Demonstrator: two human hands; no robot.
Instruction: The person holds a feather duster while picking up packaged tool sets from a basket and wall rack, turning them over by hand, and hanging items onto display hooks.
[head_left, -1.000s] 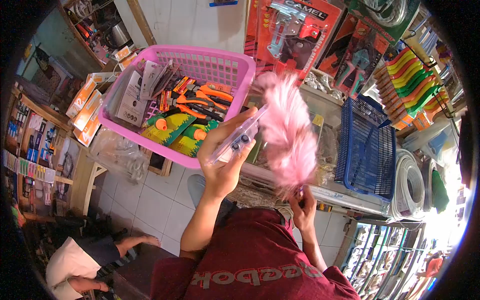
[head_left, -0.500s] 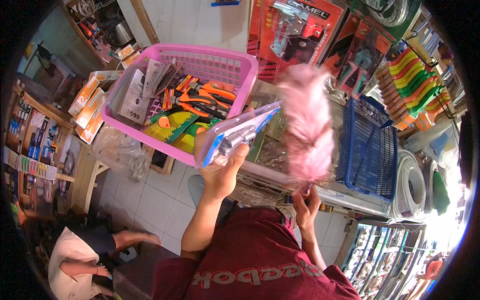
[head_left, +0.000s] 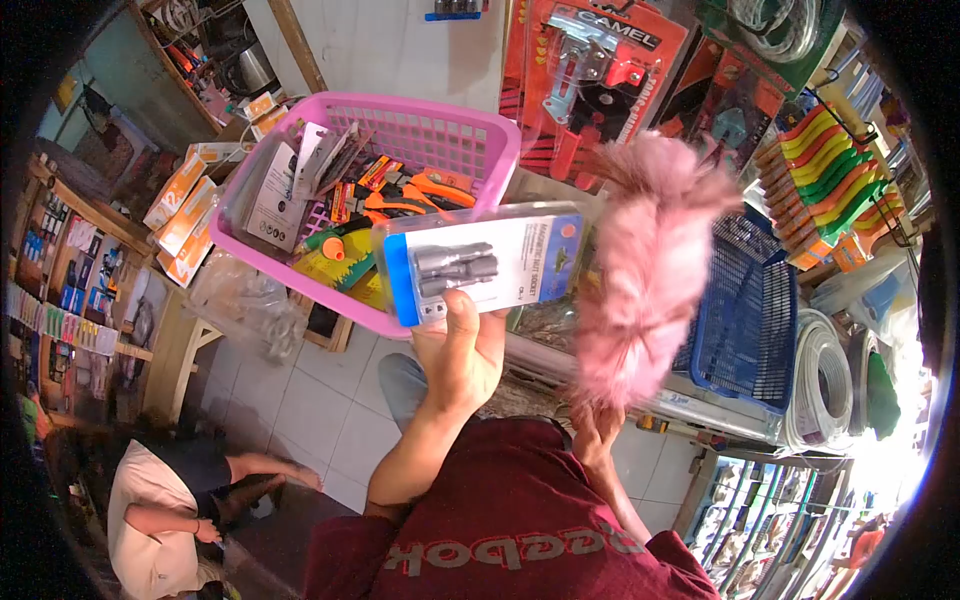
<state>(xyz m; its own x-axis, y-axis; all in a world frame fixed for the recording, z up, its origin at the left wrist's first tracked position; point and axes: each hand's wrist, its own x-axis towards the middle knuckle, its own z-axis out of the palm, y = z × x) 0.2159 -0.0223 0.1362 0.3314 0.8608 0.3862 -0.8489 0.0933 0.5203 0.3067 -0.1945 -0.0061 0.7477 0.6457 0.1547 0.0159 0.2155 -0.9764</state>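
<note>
My left hand (head_left: 462,352) grips a blister pack of magnetic nut sockets (head_left: 482,262), its thumb on the clear front over the dark metal sockets. The pack has a white and blue card and faces up. My right hand (head_left: 598,428) is closed round the lower end of a pink fluffy duster (head_left: 645,280), whose handle is mostly hidden. The duster stands upright, just right of the pack. Behind the pack is a pink plastic basket (head_left: 490,130) holding orange-handled pliers (head_left: 430,190), yellow-green packs and carded goods. The pack covers part of the basket's near right corner.
A blue plastic basket (head_left: 745,310) sits right of the duster, near coiled white cable (head_left: 820,375). Red carded tools (head_left: 590,75) hang behind. Orange-white boxes (head_left: 185,215) stand left of the pink basket. Another person (head_left: 160,510) sits at lower left.
My left hand has turned the socket pack from a steep tilt to face me, moving it slightly right. The duster has swung right and a little toward me.
</note>
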